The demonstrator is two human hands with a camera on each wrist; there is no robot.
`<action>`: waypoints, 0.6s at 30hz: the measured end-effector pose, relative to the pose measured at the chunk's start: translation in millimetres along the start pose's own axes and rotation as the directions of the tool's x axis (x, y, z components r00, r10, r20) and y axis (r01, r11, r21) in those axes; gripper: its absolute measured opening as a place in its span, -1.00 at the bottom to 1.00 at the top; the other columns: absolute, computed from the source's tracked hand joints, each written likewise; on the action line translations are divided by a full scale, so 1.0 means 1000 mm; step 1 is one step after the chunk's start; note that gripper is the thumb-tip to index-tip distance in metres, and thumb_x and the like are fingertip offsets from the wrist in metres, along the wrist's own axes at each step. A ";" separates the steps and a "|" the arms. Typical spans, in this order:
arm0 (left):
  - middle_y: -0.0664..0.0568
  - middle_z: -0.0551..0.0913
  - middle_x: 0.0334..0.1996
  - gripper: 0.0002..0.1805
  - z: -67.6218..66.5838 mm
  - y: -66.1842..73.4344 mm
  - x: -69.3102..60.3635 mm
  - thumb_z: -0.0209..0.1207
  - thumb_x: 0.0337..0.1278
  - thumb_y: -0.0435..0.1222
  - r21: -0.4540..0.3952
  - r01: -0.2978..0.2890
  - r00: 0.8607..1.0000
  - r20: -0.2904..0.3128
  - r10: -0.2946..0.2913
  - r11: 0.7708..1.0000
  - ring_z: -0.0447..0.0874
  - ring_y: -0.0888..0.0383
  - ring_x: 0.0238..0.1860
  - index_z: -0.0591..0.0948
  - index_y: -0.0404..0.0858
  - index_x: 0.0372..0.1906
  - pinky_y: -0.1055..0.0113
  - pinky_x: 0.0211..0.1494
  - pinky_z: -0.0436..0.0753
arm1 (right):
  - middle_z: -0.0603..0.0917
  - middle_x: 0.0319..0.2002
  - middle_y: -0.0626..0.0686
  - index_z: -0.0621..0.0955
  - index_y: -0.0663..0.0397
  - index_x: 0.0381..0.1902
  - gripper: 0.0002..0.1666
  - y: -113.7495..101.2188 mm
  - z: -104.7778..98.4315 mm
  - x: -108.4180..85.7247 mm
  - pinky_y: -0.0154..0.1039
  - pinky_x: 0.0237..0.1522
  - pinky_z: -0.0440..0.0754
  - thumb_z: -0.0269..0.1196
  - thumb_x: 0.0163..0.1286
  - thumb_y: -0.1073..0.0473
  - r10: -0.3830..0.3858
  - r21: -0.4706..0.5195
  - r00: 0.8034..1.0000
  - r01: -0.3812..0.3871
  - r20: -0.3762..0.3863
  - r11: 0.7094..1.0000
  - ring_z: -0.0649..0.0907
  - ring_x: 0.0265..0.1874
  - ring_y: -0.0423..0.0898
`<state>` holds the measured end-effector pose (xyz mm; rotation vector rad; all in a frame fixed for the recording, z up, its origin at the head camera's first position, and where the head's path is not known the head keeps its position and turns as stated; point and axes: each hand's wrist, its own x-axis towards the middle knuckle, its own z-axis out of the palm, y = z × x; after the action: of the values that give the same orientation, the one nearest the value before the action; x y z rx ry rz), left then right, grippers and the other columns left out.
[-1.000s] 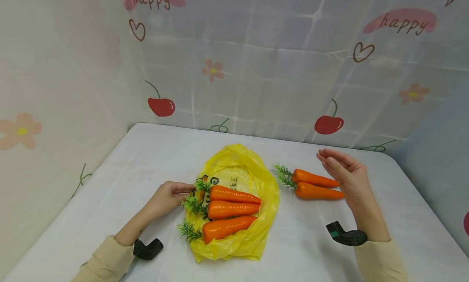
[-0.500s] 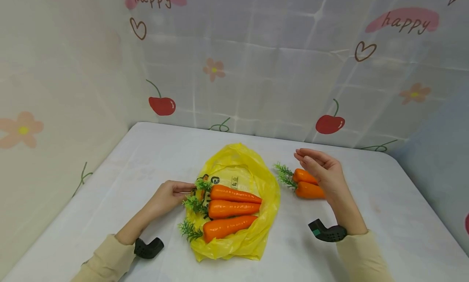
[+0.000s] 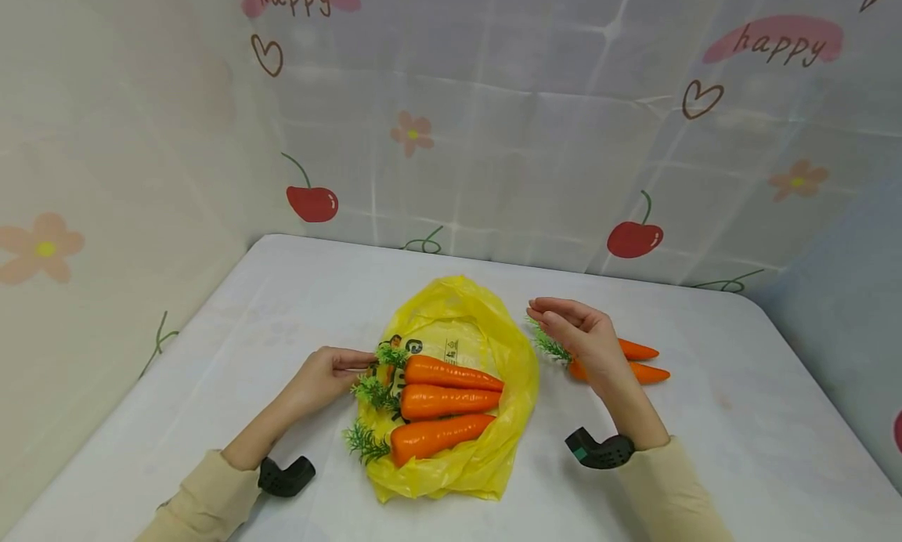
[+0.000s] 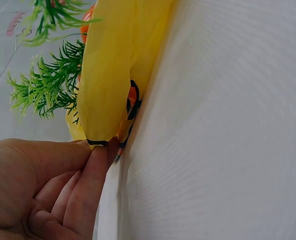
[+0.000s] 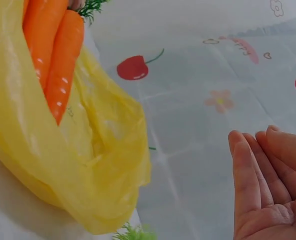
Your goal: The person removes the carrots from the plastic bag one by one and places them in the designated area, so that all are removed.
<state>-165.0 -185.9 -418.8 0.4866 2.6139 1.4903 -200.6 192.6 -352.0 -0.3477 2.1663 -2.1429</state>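
Note:
Three orange carrots (image 3: 449,402) with green leafy tops lie on and partly inside a yellow plastic bag (image 3: 520,385). My left hand (image 3: 315,384) pinches the bag's left edge between thumb and fingers, close up in the left wrist view, where the leafy tops (image 4: 53,82) stick out beside the film. To the right, my right hand (image 3: 590,342) hovers over two more carrots (image 3: 644,373) and hides their thick ends. Its fingers are gently bent, with nothing between them in the right wrist view. The bag's open mouth (image 5: 108,130) faces this hand.
Everything lies on a white-covered table (image 3: 310,283). A printed curtain (image 3: 493,174) with cherries and flowers stands behind it and along the sides. A black wrist device (image 3: 285,477) is on the left wrist and another (image 3: 599,450) on the right.
My right hand has moved left across the two loose carrots, uncovering their tips and covering their thick ends. The left hand, the bag and its carrots have stayed put.

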 end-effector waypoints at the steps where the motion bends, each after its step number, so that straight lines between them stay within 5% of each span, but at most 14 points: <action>1: -0.22 0.63 -0.09 -0.65 0.000 0.000 0.000 0.08 0.08 -0.61 0.002 0.001 1.000 -0.002 -0.001 1.000 0.61 -0.05 -0.08 0.58 -0.48 0.02 0.34 -0.24 0.63 | 0.63 -0.02 0.05 0.50 0.37 0.13 -0.50 0.003 0.003 0.000 -0.23 0.01 0.49 0.23 0.34 0.15 0.011 -0.005 1.000 -0.011 0.008 1.000 0.61 -0.03 -0.11; 18: -0.23 0.63 -0.09 -0.64 0.001 0.000 -0.001 0.07 0.07 -0.62 0.006 0.008 1.000 -0.009 -0.007 1.000 0.62 -0.05 -0.09 0.59 -0.48 0.02 0.34 -0.24 0.63 | 0.60 0.00 0.20 0.53 0.37 0.09 -0.55 0.039 0.027 0.003 -0.19 0.02 0.51 0.23 0.33 0.18 0.073 0.000 0.985 -0.074 0.155 0.997 0.50 0.07 0.22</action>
<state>-164.2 -185.5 -419.2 0.4716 2.6243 1.4862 -201.7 165.4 -390.7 -0.4117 2.0554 -2.0110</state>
